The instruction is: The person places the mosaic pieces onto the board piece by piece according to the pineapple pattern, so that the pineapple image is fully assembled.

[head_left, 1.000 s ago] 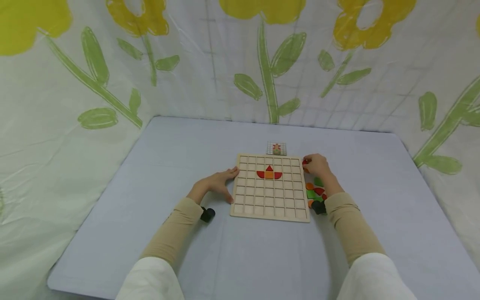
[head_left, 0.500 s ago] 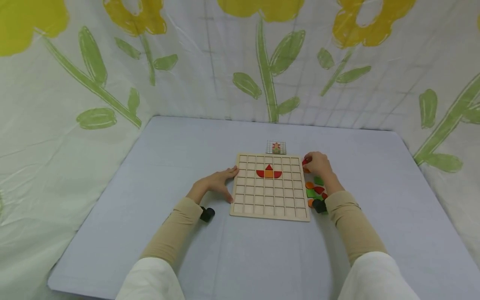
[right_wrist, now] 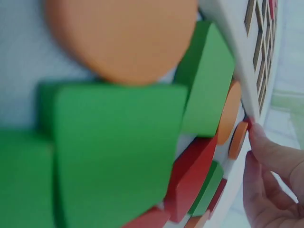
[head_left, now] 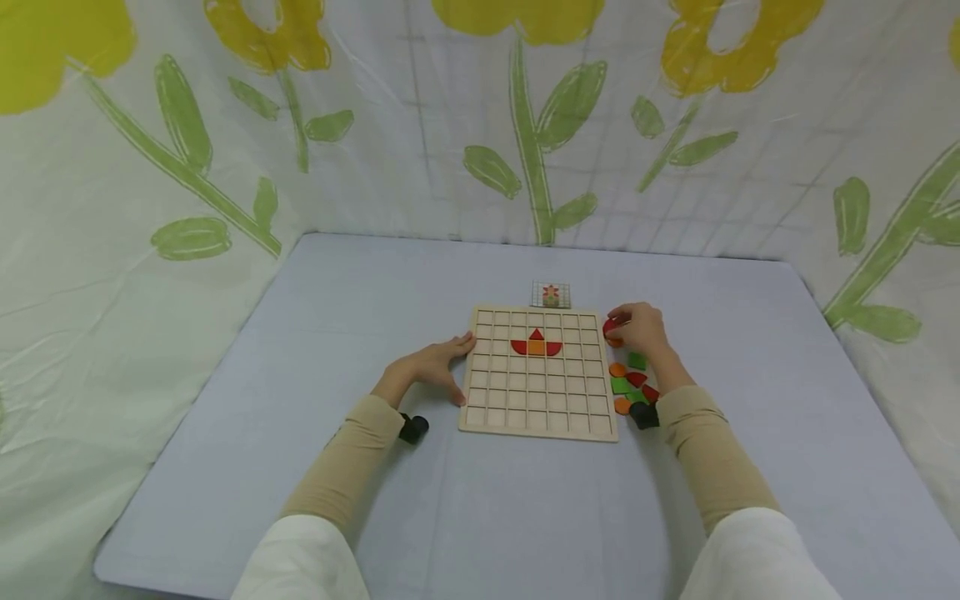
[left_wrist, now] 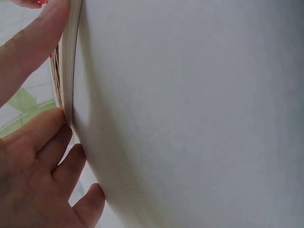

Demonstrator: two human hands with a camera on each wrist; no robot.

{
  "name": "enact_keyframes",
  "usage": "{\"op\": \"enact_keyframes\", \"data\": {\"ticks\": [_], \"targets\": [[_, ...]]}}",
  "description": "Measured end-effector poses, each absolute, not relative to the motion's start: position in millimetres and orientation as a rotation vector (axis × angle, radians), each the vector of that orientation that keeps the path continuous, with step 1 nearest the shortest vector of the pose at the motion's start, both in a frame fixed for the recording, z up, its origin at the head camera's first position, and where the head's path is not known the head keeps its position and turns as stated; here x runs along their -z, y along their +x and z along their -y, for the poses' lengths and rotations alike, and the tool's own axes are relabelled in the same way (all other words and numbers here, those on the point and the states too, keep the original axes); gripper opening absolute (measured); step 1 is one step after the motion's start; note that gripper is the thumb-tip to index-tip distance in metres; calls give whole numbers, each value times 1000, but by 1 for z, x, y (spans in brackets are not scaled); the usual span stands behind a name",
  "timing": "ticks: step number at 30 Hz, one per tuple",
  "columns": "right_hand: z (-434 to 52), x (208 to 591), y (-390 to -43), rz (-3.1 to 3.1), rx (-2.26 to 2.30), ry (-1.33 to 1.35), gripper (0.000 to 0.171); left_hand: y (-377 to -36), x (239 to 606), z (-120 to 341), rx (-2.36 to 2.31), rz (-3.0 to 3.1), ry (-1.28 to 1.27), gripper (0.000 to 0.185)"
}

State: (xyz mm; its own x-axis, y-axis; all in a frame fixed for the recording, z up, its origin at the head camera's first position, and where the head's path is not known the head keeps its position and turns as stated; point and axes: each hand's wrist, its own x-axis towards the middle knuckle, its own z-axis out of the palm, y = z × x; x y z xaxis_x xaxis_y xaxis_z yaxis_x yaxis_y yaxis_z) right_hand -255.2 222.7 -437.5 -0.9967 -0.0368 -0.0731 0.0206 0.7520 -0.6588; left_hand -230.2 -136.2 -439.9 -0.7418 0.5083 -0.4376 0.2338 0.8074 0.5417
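Grid board: we see it flat on the desk, its pale wooden squares divided by thin lines; we place everything else by this board.
Left hand: at the board's left edge, which we see its thumb and fingers touch.
Left grip: wide, the thumb well apart from the forefinger along that edge.
Right hand: beside the board's right edge, near the far corner.
Right grip: narrow; we see thumb and fingertips pinching a red piece.
Red piece: just right of the board, by its far right corner, with an orange piece close by on the near side; fingers hide part of it, so we cannot tell its full shape.
Red triangle: in the board's far half, tip toward the far edge.
Orange square: on the board just nearer than that triangle, between two curved red pieces.
Loose pieces: orange, green and red, clustered along the board's right side; up close we make out round orange ones and thick green blocks.
Picture card: just past the board's far edge, printed with a small red and green figure.
Flowered curtain: beyond the board, behind the desk.
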Motion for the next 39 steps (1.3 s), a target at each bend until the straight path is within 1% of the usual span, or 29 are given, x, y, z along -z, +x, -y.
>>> {"op": "enact_keyframes", "data": {"ticks": [10,17,24,34,39], "targets": [[-225,432,-250,-2956,1153,-59,33,-229,436,137,-620,-2403,551,110],[-214,433,-256,-2828,1176,-210,33,-229,437,137,-625,-2402,553,110],[-193,431,-258,-2751,1117,-411,34,-229,438,137,-626,-2400,543,110],[-153,430,-247,-2586,1039,-700,28,-229,439,136,-631,-2408,546,110],[-134,427,-241,-2564,919,-768,23,-229,439,135,-636,-2412,539,110]]}}
